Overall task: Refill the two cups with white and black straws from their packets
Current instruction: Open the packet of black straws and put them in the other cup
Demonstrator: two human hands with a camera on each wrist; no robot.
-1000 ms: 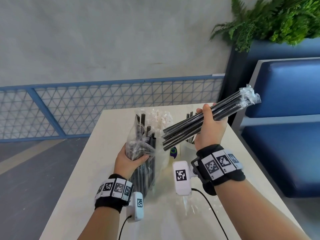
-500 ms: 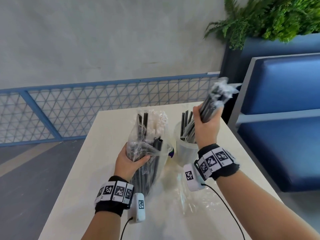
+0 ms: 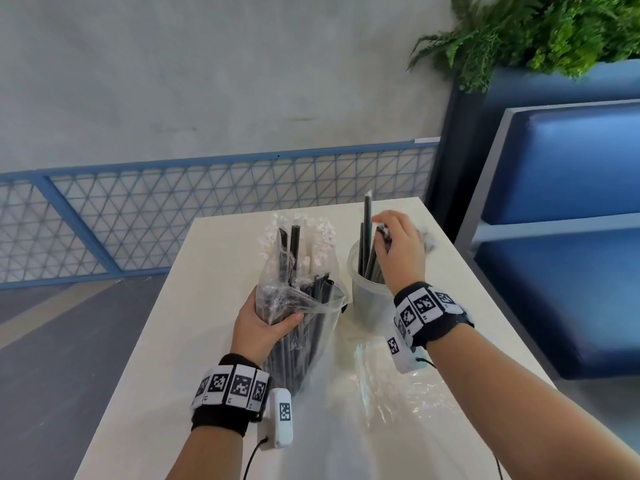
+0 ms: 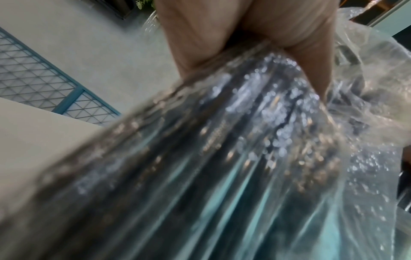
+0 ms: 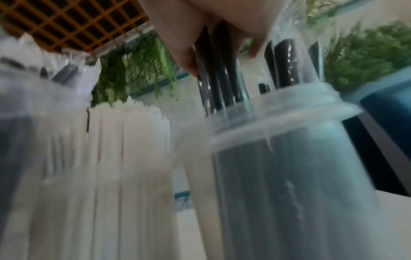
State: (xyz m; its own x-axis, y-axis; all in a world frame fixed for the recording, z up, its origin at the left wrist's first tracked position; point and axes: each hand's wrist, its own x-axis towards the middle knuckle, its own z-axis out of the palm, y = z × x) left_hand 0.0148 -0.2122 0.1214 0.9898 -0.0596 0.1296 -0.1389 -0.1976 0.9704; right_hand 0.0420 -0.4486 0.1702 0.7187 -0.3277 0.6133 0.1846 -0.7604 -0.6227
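Head view: left hand (image 3: 265,325) wrapped around clear packet of black straws (image 3: 304,327), fingers and thumb curled into the crumpled plastic near its top; packet held upright, base on the table (image 3: 166,341). Loose black straw tips poking out of the open packet mouth. Just left of the packet top and behind it, cup of white straws (image 3: 313,244), mostly hidden. Right of the packet, near but apart: translucent cup (image 3: 365,299) standing on the table, black straws (image 3: 366,237) upright inside. Right hand (image 3: 401,251) over that cup, fingers curled down around a bundle of the black straws at the rim level; crinkled wrapper plastic sticking out behind the hand. Empty clear wrapper (image 3: 391,386) flat on the table in front of the cup. Blue bench (image 3: 568,237) right of the table, plant (image 3: 540,32) above it, blue mesh fence (image 3: 173,209) beyond the table's far edge.

Left wrist view: blurred. Left hand (image 4: 244,35) clamped on the packet (image 4: 222,158), thumb pressed into the film; dark straws visible through the plastic.

Right wrist view: blurred. Right hand (image 5: 200,26) above the cup (image 5: 289,176), fingers (image 5: 184,58) closed around several black straws (image 5: 220,79) whose lower ends sit inside the cup. Left of the cup, the white straws (image 5: 124,140) standing packed together in their own cup.
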